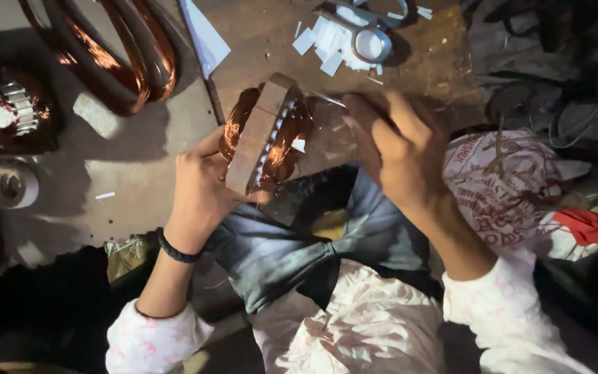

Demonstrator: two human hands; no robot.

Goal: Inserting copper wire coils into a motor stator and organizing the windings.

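Left hand (202, 190) clamps the round rusty-brown steel stator with copper windings (263, 135) on edge over the lap, off the brown wooden board's (423, 62) near edge, exposing its slots; right hand (399, 149) half-curled beside it, grip unclear.

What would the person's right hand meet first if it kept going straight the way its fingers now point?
The right hand points left, toward the copper-wound stator held in the left hand. It would likely meet its copper windings first, though depth is unclear.

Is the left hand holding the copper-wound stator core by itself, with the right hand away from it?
No: the left hand grips the stator core while the right hand reaches in at its other side.
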